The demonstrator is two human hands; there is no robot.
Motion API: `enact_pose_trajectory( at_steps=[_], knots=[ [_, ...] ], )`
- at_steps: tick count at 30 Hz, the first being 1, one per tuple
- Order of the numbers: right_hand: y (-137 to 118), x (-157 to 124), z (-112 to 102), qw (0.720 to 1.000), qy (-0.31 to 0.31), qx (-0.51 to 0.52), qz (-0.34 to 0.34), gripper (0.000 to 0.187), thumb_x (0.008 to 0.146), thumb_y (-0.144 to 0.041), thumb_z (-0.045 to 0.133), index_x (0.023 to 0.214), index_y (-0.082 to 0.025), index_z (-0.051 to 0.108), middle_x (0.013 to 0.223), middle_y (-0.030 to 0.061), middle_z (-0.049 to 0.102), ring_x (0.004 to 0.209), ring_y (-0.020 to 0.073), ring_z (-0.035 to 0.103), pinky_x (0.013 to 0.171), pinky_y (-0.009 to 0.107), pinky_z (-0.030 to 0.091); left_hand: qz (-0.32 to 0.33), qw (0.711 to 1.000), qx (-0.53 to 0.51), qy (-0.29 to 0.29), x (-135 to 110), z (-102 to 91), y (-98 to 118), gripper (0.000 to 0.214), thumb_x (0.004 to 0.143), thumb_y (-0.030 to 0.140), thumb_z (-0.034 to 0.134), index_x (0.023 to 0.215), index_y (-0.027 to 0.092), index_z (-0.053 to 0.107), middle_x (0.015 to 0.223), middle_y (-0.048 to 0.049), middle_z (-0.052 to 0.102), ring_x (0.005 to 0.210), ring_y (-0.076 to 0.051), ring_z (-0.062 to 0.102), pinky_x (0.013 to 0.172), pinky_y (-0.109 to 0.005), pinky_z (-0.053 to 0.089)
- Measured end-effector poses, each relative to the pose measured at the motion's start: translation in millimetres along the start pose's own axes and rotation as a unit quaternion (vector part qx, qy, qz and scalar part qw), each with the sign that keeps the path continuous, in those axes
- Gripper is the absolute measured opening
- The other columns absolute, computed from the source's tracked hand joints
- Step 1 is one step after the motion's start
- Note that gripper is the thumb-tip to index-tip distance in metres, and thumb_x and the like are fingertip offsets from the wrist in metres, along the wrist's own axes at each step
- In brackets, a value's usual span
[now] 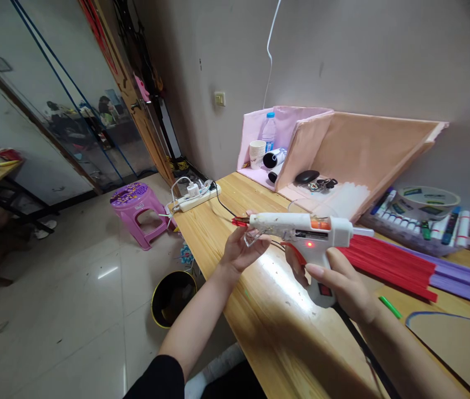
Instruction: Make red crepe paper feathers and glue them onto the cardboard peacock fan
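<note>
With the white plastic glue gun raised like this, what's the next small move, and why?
Probably a light squeeze of the orange-red trigger with the right hand: the glue gun's red indicator light glows, and its nozzle sits at the small red piece the left hand appears to hold.

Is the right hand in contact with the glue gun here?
Touching. The head view shows the right hand gripping the glue gun by its handle, with the thumb lying against the handle's side.
</note>
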State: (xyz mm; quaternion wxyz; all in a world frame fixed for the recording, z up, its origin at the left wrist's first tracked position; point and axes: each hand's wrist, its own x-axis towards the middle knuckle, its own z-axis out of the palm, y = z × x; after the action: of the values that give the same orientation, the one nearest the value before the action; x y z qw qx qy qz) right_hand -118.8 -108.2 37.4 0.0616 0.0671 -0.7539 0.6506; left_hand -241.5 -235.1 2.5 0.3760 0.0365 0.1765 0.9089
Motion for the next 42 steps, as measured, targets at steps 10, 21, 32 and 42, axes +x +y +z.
enact_pose_trajectory(
  at_steps=[10, 21, 32, 42],
  knots=[
    [0, 1, 1, 1.0, 0.006, 0.005, -0.003, 0.035, 0.078, -0.053, 0.048, 0.067, -0.02, 0.05, 0.057, 0.0015, 0.05, 0.052, 0.0154, 0.044, 0.048, 0.029, 0.035, -0.004, 1.0, 0.007, 0.02, 0, -2.3, 2, 0.012, 0.071, 0.013, 0.063, 0.081, 0.021, 0.061, 0.06, 0.0042, 0.051, 0.054, -0.007, 0.049, 0.055, -0.019, 0.038],
    [4, -1, 0, 1.0, 0.027, 0.01, 0.011, 0.035, 0.078, -0.053, 0.05, 0.075, -0.018, 0.055, 0.058, 0.0016, 0.052, 0.052, 0.0154, 0.046, 0.048, 0.028, 0.036, -0.008, 1.0, -0.003, 0.03, -1, -4.6, 7, 0.008, 0.07, 0.013, 0.061, 0.075, 0.019, 0.061, 0.052, 0.0048, 0.044, 0.048, -0.007, 0.043, 0.057, -0.022, 0.04],
    [1, 1, -4, 0.997, 0.067, 0.015, 0.034, 0.032, 0.076, -0.048, 0.054, 0.075, -0.016, 0.053, 0.055, -0.001, 0.048, 0.049, 0.013, 0.044, 0.046, 0.026, 0.035, 0.023, 0.999, -0.011, 0.028, -1, -8.5, 25, 0.011, 0.079, 0.014, 0.055, 0.087, 0.019, 0.061, 0.065, 0.0019, 0.051, 0.051, -0.005, 0.046, 0.059, -0.02, 0.044],
    [49, 74, 15, 0.975, 0.213, -0.061, -0.007, 0.035, 0.082, -0.043, 0.046, 0.099, -0.013, 0.054, 0.072, 0.002, 0.052, 0.061, 0.0144, 0.048, 0.057, 0.027, 0.039, 0.161, 0.921, 0.266, 0.232, -1, -42.6, 88, 0.018, 0.061, 0.006, 0.072, 0.073, 0.012, 0.06, 0.061, 0.0037, 0.056, 0.049, -0.002, 0.047, 0.05, -0.012, 0.038]
  ],
)
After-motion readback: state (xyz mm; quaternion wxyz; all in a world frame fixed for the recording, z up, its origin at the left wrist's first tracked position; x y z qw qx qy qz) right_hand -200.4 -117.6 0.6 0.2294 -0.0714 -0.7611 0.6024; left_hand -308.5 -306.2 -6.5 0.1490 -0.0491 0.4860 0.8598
